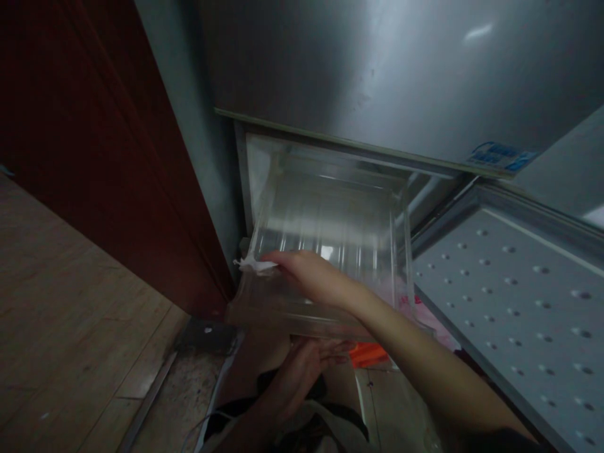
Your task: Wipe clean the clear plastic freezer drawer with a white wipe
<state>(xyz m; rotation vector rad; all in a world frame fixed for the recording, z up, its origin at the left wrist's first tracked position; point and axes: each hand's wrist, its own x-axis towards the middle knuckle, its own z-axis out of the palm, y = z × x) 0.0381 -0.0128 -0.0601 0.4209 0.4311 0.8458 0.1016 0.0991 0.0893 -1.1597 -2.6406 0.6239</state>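
Observation:
A clear plastic drawer [330, 207] is pulled out of the lower compartment of a metal-fronted fridge. My right hand [304, 272] reaches across it to its left front corner. Its fingers are closed on a thin white tissue [258, 267], which lies against the drawer's left edge; the fingertips are partly hidden. Below the drawer's front wall, my left hand [306, 360] holds up the drawer from underneath, its fingers pointing right and partly covered by the front edge.
On the right, the lower fridge door [500, 283] stands open, its dimpled inside showing. A dark red door [117, 145] is close on the left. An orange item [369, 355] and pink-and-white packaging [431, 318] lie under the drawer's right side.

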